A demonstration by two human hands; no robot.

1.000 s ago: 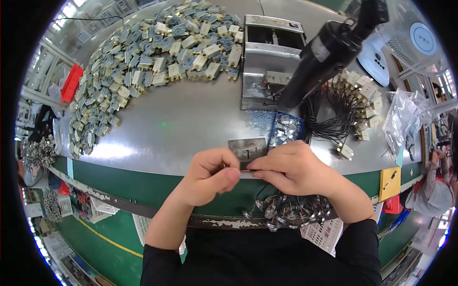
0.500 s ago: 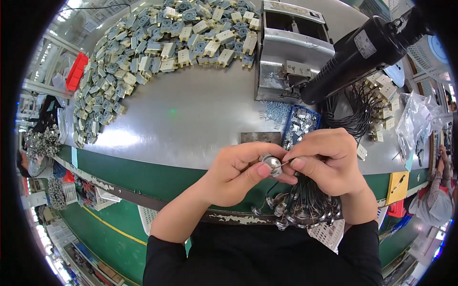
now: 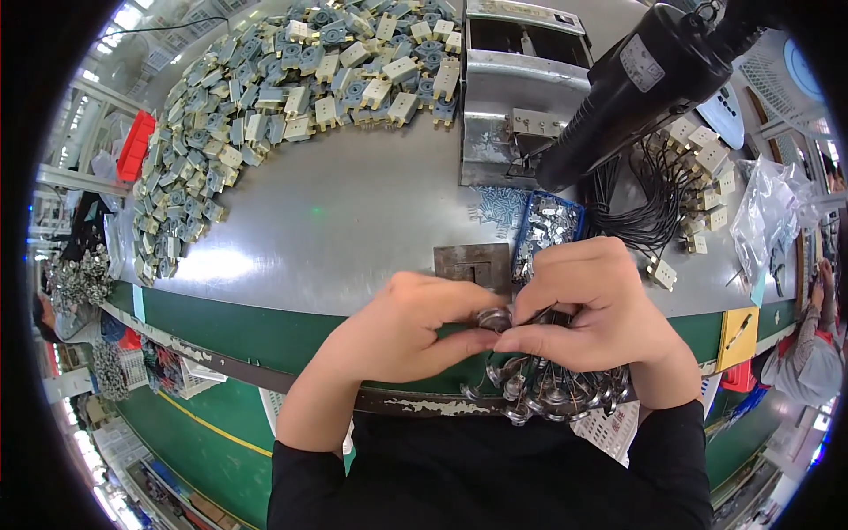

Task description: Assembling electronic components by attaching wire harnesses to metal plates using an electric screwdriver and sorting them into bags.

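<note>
My left hand [image 3: 408, 329] pinches a small round metal part [image 3: 493, 320], a shiny disc-like cap, between thumb and fingers. My right hand [image 3: 579, 309] is closed too, its thumb and forefinger meeting at the part's right edge. What lies between those right fingertips is hidden. Just below both hands, a cluster of similar round metal parts [image 3: 556, 393] on thin dark wires hangs over the table's front edge. A flat dark metal block [image 3: 473, 263] with a slot lies just beyond my hands.
A blue tray of small metal pieces [image 3: 549, 225] stands beyond my right hand, beside loose screws [image 3: 502, 208]. A metal fixture [image 3: 521, 115] and black cylindrical tool [image 3: 614, 97] rise behind. Many grey-and-cream switch-like units [image 3: 327, 66] are heaped left; black cables [image 3: 645, 199] lie right.
The round part has tipped from facing up to nearly edge-on. My right fingertips have moved left, against it; the thin wire seen between the hands is now hidden. The view has shifted slightly.
</note>
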